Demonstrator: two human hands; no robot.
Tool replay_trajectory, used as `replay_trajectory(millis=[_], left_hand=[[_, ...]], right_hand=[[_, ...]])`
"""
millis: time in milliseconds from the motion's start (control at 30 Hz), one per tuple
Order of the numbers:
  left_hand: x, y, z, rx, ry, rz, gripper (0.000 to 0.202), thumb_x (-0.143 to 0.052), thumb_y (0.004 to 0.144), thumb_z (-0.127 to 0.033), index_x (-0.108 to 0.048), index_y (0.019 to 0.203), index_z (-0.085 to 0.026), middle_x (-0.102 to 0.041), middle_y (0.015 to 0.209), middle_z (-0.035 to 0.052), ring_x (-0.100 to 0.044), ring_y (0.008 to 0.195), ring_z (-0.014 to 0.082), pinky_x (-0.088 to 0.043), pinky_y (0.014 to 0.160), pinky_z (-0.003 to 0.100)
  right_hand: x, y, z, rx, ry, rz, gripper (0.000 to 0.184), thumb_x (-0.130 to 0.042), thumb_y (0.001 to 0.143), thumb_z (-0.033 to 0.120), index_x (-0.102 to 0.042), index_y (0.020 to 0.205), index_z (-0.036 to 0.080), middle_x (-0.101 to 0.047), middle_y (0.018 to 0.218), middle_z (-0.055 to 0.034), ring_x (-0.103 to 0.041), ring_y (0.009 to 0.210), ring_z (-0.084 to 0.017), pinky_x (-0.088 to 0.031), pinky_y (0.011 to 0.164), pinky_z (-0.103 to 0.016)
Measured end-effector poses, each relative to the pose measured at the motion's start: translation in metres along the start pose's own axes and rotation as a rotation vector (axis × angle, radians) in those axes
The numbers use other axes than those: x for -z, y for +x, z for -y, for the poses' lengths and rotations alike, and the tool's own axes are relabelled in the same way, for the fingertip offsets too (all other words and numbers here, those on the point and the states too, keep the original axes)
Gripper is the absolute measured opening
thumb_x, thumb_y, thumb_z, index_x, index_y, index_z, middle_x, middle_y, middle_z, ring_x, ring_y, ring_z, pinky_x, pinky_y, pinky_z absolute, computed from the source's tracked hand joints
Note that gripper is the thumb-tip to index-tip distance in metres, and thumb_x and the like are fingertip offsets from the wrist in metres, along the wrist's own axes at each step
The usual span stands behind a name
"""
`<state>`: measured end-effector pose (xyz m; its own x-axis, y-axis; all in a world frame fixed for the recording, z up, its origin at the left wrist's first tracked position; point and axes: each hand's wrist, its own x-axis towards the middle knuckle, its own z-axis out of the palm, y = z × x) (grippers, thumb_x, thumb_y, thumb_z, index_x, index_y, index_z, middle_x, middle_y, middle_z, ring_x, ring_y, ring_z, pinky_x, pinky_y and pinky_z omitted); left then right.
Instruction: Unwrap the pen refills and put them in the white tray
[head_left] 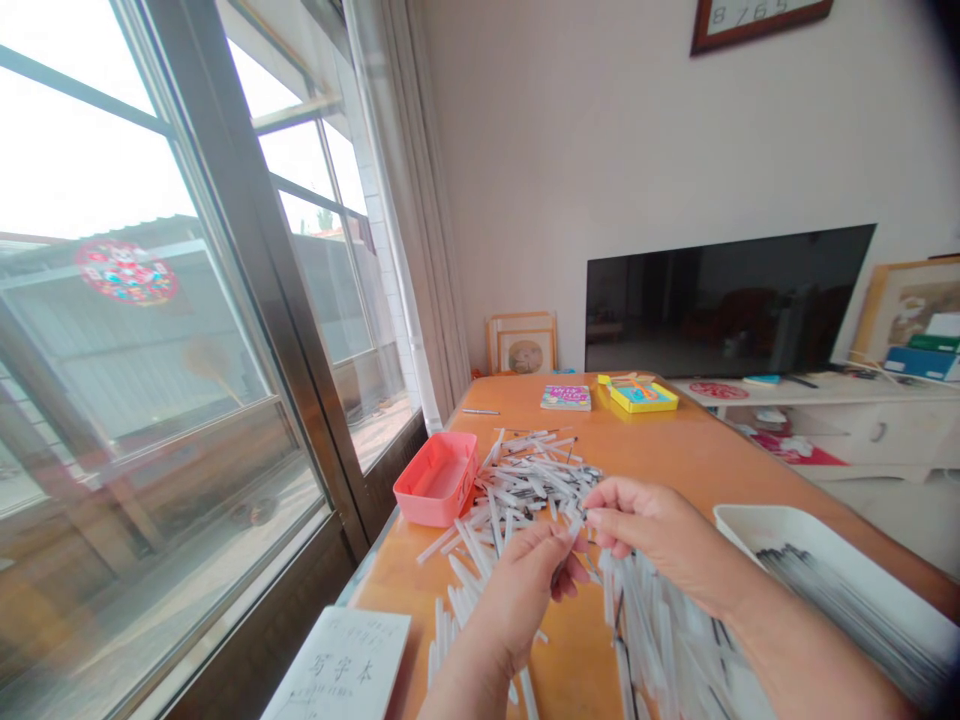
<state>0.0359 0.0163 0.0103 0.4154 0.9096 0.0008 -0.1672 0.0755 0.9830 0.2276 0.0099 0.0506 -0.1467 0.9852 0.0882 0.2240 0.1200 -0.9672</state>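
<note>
My left hand [525,565] is closed around a whitish translucent pen barrel [576,524], its upper end showing past the thumb. Close against that end, my right hand [634,512] pinches with thumb and forefinger. A small dark piece shows at its fingertips, too small to name. Behind both hands spreads a heap of loose pen parts [525,480], whitish and black. More whitish barrels [451,620] lie beside my left forearm. Under my right forearm is another pile of translucent pen pieces [652,625], some with dark lengths among them.
A pink plastic basket [431,497] stands left of the heap. At the right, a white tray [739,515] holds many thin dark-tipped sticks. A white notebook [345,660] lies front left. Farther back are a pen [481,412], a purple booklet [566,398] and a yellow box [641,402].
</note>
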Motion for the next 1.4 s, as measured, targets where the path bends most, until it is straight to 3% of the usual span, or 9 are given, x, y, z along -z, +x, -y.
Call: replay_trajectory(millis=[467,1067,1300,1400], left_hand=[[-0.001,-0.002,-0.002,0.017,0.021,0.002,0.034,-0.058,0.089,-0.046,-0.069,0.091,-0.014,-0.066,0.073,0.0063,-0.051,0.062,0.0135,-0.034,0.061,0.027],[-0.004,-0.001,-0.001,0.021,0.119,0.000,0.041,-0.063,0.085,-0.054,-0.069,0.088,-0.014,-0.065,0.074,0.0053,-0.052,0.066,0.0143,-0.036,0.065,0.027],[-0.005,-0.002,0.001,0.046,0.111,0.046,0.044,-0.065,0.083,-0.059,-0.066,0.080,-0.015,-0.064,0.072,0.0050,-0.049,0.063,0.0133,-0.036,0.065,0.027],[-0.004,-0.001,0.004,0.043,0.112,0.073,0.046,-0.065,0.082,-0.061,-0.066,0.081,-0.015,-0.064,0.072,0.0052,-0.049,0.064,0.0137,-0.035,0.065,0.028]], right_hand=[[-0.002,0.001,0.002,0.015,-0.070,-0.003,0.026,-0.062,0.086,0.042,-0.065,0.094,0.018,-0.063,0.076,0.0000,-0.055,0.067,-0.013,-0.044,0.062,-0.024],[-0.003,0.004,-0.003,0.044,-0.272,-0.006,0.013,-0.057,0.086,0.030,-0.063,0.083,0.018,-0.061,0.070,0.0023,-0.055,0.069,-0.014,-0.042,0.065,-0.025],[0.006,0.003,-0.009,0.049,-0.254,0.091,0.016,-0.056,0.088,0.033,-0.065,0.091,0.020,-0.064,0.079,0.0008,-0.056,0.074,-0.015,-0.044,0.068,-0.025],[0.008,0.002,-0.009,0.042,-0.305,0.107,0.019,-0.056,0.088,0.035,-0.064,0.082,0.020,-0.061,0.072,0.0014,-0.055,0.070,-0.015,-0.042,0.065,-0.025]])
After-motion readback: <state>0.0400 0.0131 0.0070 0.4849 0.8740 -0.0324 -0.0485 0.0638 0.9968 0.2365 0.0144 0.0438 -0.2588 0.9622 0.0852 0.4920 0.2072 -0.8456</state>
